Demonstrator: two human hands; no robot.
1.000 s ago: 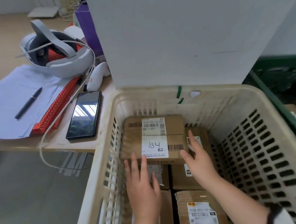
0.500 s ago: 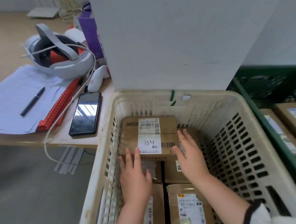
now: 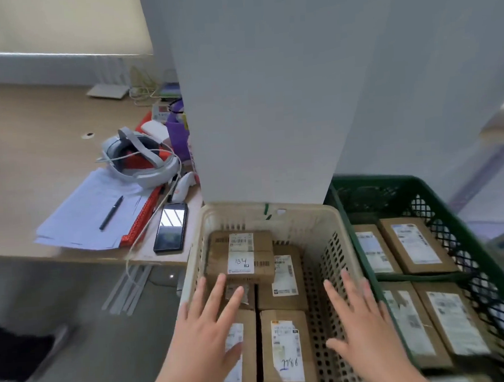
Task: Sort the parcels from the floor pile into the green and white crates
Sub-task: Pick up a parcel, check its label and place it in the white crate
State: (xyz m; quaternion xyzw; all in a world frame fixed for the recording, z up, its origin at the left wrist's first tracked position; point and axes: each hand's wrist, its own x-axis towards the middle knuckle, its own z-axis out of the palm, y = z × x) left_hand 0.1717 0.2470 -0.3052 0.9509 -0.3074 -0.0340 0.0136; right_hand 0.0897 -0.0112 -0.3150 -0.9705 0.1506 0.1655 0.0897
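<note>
Head view: both hands empty and apart, fingers spread flat. Left hand (image 3: 208,335) and right hand (image 3: 359,329) hover over the near half of the white crate (image 3: 234,211). A34 parcel (image 3: 240,256) sits in its far-left corner, on top of other parcels. Left fingertips are at its near edge; can't tell if they touch. Green crate (image 3: 371,180) sits against the right side, holding parcels.

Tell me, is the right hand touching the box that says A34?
Apart. The head view shows the right hand open near the white crate's right wall, with a labelled parcel lying between it and the A34 box.
</note>
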